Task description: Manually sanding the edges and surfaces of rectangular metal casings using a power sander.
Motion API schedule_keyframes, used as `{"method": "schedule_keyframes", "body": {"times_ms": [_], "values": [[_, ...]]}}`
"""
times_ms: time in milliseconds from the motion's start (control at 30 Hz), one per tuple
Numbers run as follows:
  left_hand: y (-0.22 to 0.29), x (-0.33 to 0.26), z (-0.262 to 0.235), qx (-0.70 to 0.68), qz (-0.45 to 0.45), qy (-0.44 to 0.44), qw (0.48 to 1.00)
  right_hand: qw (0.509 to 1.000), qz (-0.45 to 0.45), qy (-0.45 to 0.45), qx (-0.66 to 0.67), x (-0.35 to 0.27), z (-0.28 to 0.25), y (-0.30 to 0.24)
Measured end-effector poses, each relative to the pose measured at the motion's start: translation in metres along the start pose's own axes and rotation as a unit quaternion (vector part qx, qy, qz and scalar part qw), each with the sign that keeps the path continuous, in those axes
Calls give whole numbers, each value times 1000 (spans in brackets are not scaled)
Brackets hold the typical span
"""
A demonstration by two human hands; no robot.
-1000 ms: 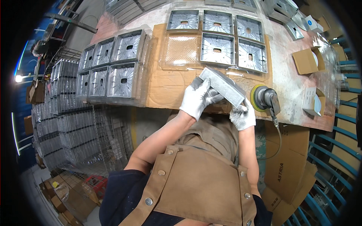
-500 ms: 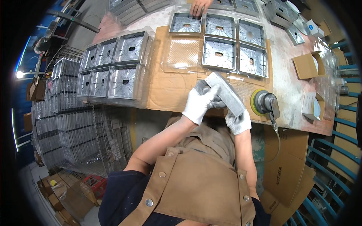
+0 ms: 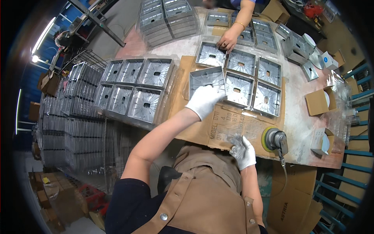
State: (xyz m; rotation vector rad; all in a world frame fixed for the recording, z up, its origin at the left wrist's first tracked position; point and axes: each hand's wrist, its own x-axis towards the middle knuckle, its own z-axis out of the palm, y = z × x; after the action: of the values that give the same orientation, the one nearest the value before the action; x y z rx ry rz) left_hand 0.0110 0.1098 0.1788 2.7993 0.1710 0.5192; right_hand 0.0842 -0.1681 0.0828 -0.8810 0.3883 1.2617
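My gloved left hand point(image 3: 205, 99) grips the near edge of a square metal housing point(image 3: 199, 77), with ribs inside and its hollow side up. The housing sits tilted over the near left place of a clear plastic tray point(image 3: 246, 108), beside the other housings there; whether it touches the tray's bottom I cannot tell. At the table's front edge, my right hand point(image 3: 244, 152) is open, holding nothing, its glove's fingertips stained grey. Another person's bare hand point(image 3: 229, 39), with a bracelet at the wrist, touches the tray's far left housing point(image 3: 210, 54).
A round sander point(image 3: 275, 140) with a hose lies to the right on the table. At the left stands another filled tray point(image 3: 134, 87), with stacked trays point(image 3: 167, 27) behind. Open cartons point(image 3: 320, 102) line the right side. Flattened cardboard point(image 3: 187, 117) lies under the near tray.
My left hand has carried the housing forward and left, from in front of me to the tray. My right hand has let go of it. The other person's arm reaches further into view.
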Motion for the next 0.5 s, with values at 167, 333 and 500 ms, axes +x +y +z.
{"method": "schedule_keyframes", "body": {"times_ms": [167, 333, 500], "values": [[-67, 7, 34, 86, 24, -99, 991, 997, -27, 57, -45, -6, 7, -3], [-86, 14, 38, 112, 33, -106, 987, 893, -247, 58, -373, 4, 35, -33], [-103, -7, 65, 95, -18, -139, 986, 527, -435, 66, -727, 47, 115, -108]]}}
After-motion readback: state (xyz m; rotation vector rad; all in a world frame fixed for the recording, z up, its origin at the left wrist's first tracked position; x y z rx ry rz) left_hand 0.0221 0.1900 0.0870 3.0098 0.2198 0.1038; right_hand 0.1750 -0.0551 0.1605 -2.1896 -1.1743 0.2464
